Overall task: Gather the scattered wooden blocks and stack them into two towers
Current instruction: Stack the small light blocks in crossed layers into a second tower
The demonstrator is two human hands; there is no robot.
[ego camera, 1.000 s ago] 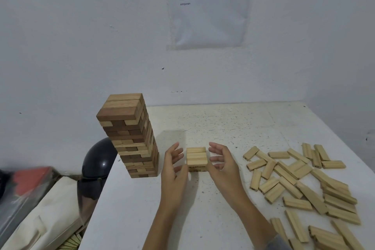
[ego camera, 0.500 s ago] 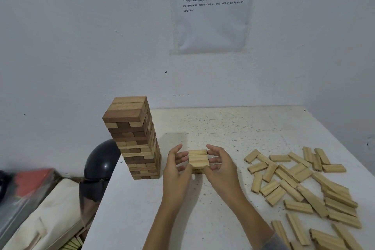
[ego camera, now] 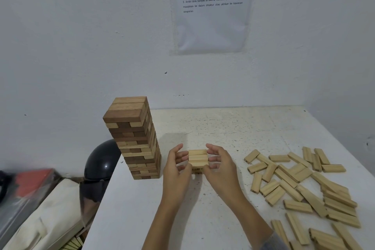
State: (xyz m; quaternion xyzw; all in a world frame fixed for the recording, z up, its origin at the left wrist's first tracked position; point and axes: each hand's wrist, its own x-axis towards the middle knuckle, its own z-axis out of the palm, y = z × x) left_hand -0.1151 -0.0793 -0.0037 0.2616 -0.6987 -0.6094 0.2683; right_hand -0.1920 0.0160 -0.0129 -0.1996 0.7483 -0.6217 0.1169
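A tall tower (ego camera: 134,138) of dark and light wooden blocks stands at the left rear of the white table (ego camera: 223,124). Right of it sits a small stack (ego camera: 197,157) of light blocks, a few layers high. My left hand (ego camera: 176,170) holds the stack's left side with bent fingers touching it. My right hand (ego camera: 220,166) holds the right side the same way, thumb low at the front. Many loose light blocks (ego camera: 300,184) lie scattered flat on the right part of the table.
A printed sheet (ego camera: 213,6) hangs on the wall behind. Off the table's left edge are a dark round helmet (ego camera: 101,160), a cream bag (ego camera: 44,221) and a red item (ego camera: 30,180). More blocks (ego camera: 324,237) reach the table's near right edge.
My hands went from spread beside the small stack to closing in on its two sides with curled fingers. The tower and loose blocks have stayed put.
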